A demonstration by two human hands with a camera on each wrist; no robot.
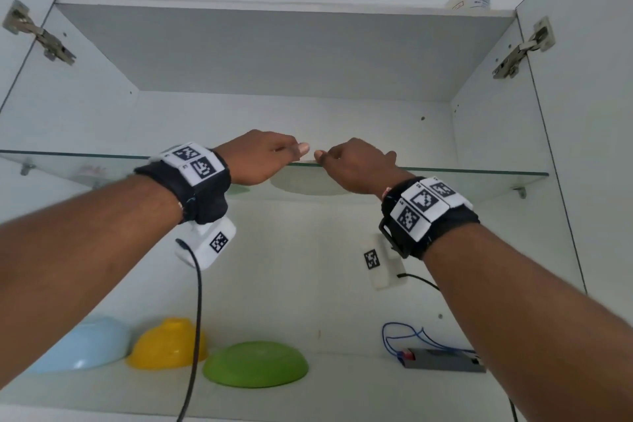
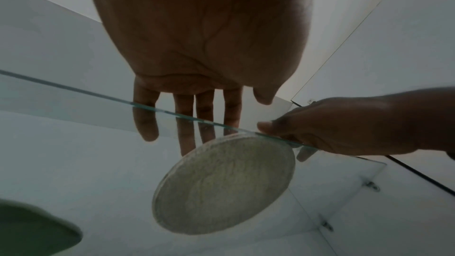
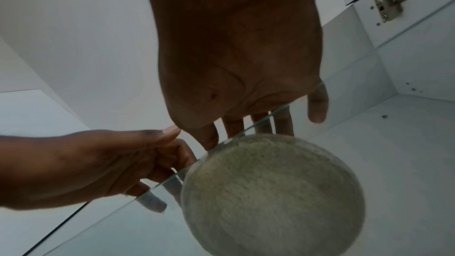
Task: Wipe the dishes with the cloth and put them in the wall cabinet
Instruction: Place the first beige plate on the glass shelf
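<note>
At the glass shelf (image 1: 479, 171) edge (front), both hands' grips pinch the plate (image 2: 224, 184).

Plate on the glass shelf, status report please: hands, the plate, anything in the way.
Both hands, left hand and right hand, at glass shelf edge, holding plate. Plate's base sits on the glass. Nothing seen blocking.

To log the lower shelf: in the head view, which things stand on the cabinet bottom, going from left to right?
Blue bowl → yellow bowl → green bowl → grey box with blue wire.
</note>
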